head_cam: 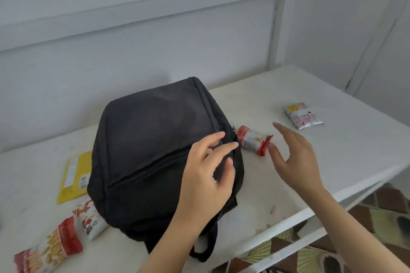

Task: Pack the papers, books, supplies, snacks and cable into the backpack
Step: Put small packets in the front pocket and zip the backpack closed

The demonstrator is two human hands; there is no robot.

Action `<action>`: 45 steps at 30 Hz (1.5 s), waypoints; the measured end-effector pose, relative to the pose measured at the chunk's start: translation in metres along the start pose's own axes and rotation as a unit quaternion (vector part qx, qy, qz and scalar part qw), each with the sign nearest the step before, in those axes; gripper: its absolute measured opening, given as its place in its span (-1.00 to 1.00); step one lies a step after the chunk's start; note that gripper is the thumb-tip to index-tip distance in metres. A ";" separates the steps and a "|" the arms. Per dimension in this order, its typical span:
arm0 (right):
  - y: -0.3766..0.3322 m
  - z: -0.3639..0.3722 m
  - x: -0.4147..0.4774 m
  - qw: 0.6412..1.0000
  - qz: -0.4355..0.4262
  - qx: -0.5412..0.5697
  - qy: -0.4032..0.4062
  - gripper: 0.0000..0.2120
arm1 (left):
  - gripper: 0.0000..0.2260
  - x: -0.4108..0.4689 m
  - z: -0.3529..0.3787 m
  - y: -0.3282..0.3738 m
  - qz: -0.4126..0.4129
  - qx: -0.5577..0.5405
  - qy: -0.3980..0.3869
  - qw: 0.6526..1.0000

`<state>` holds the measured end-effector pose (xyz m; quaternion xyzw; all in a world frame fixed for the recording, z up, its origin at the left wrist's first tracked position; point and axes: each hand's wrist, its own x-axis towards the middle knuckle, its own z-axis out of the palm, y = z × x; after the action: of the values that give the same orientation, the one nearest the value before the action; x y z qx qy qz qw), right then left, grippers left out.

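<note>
A black backpack (150, 146) lies flat on the white table (332, 146), its zip running across the middle. My left hand (206, 175) rests on the backpack's right side with fingers spread and relaxed. My right hand (292, 155) hovers open just right of a small red and white snack pack (254, 139), which lies against the backpack's right edge; the hand holds nothing. A pink and white snack pack (302, 115) lies further right. A yellow flat packet (74, 176) pokes out from under the backpack's left side. Two red and white snack bags (51, 248) (88, 219) lie at the front left.
A grey panelled wall (155, 29) stands close behind the table. The table's front edge (310, 210) runs diagonally at the lower right, with patterned floor tiles (377, 224) below it.
</note>
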<state>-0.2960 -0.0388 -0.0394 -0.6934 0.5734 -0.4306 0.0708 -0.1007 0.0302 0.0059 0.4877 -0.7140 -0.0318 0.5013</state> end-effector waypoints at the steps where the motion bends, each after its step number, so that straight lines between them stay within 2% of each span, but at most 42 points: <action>1: 0.012 -0.003 0.011 1.000 0.021 -0.024 0.001 -0.54 | -0.75 0.007 0.014 0.004 -0.009 -0.025 -0.021 0.999; 4: 0.049 -0.007 0.042 0.994 0.056 -0.087 0.016 -0.49 | -0.72 0.022 0.058 0.011 -0.051 -0.080 -0.079 0.992; 7: 0.078 -0.008 0.068 0.977 0.120 -0.172 -0.042 -0.45 | -0.70 0.030 0.102 0.007 -0.081 -0.081 -0.083 0.990; 10: 0.096 -0.007 0.083 0.954 0.178 -0.216 -0.103 -0.44 | -0.75 0.034 0.133 -0.008 -0.103 -0.012 -0.073 0.992; 12: 0.105 -0.006 0.089 0.950 0.191 -0.214 -0.119 -0.48 | -0.71 0.037 0.147 -0.016 -0.140 0.047 -0.102 0.984; 15: 0.113 -0.004 0.095 0.965 0.162 -0.184 -0.091 -0.63 | -0.69 0.039 0.158 -0.022 -0.195 0.081 -0.161 0.964; 19: 0.116 -0.001 0.095 0.987 0.103 -0.120 0.005 -0.79 | -0.83 0.040 0.161 -0.031 -0.171 0.100 -0.147 0.969; 23: 0.109 -0.003 0.092 0.991 0.117 -0.053 0.031 -0.80 | -0.82 0.052 0.145 -0.013 -0.106 0.044 -0.156 0.981; 26: 0.099 -0.003 0.090 0.992 0.116 -0.022 0.039 -0.80 | -0.82 0.069 0.113 0.005 -0.036 0.018 -0.114 0.993; 29: 0.087 -0.001 0.087 0.993 0.107 -0.029 0.040 -0.83 | -0.79 0.086 0.062 -0.002 -0.044 0.027 -0.040 0.998; 32: 0.073 0.001 0.080 0.992 0.118 -0.032 0.026 -0.83 | -0.77 0.094 0.008 -0.030 -0.098 0.106 -0.005 0.990; 37: 0.048 0.012 0.063 0.994 0.112 -0.016 0.004 -0.83 | -0.72 0.101 -0.052 -0.076 -0.173 0.188 -0.053 0.965; 39: 0.037 0.017 0.058 0.994 0.106 0.000 -0.003 -0.79 | -0.72 0.102 -0.065 -0.094 -0.188 0.249 -0.107 0.944; 41: 0.025 0.022 0.054 0.995 0.102 0.010 -0.010 -0.78 | -0.64 0.098 -0.072 -0.104 -0.174 0.296 -0.159 0.926; 43: 0.013 0.025 0.049 0.995 0.100 0.013 -0.017 -0.81 | -0.64 0.089 -0.077 -0.100 -0.141 0.257 -0.175 0.940; 45: 0.000 0.026 0.043 0.995 0.094 0.019 -0.019 -0.81 | -0.79 0.075 -0.082 -0.088 -0.125 0.195 -0.197 0.953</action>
<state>-0.2794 -0.0858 -0.0331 -0.6428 0.6264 -0.4198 0.1345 0.0175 -0.0335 0.0513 0.6454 -0.7242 -0.0496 0.2379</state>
